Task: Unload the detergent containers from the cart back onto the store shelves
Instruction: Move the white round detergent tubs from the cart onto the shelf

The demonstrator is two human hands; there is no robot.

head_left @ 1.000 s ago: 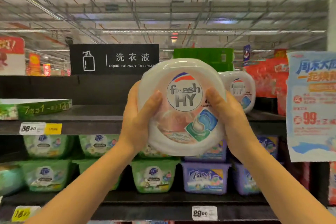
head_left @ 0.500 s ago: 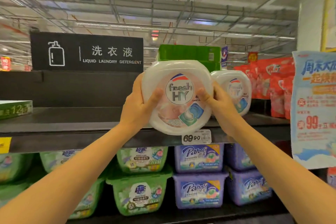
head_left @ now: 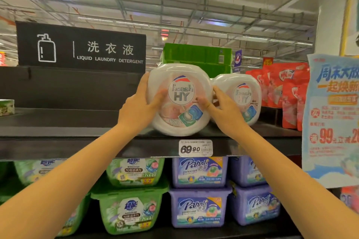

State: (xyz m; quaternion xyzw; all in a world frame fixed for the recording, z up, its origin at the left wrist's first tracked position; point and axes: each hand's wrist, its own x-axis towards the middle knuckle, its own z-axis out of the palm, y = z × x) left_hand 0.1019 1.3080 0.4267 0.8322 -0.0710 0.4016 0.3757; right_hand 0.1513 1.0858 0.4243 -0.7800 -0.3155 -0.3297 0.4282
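The dark top shelf spans my view from nine o'clock to three, mostly bare on its left half. At ten o'clock a black sign reading "LIQUID LAUNDRY DETERGENT" stands behind it. At three o'clock a blue and white promotional poster hangs at the shelf's end, with red bags just to its left. Below, at six o'clock, green tubs sit left of purple Pahnli tubs, stacked two high.

At the centre, my white Fresh HY detergent container stands on edge, label toward me, its bottom resting on the top shelf just above the 69.90 price tag. A second identical container stands touching it at two o'clock. A green box shows behind both at twelve o'clock.

My left hand wraps the container's left side, thumb across its face. My right hand presses its right side, fingers slipped between the two containers. Both grips are clasping that one container.
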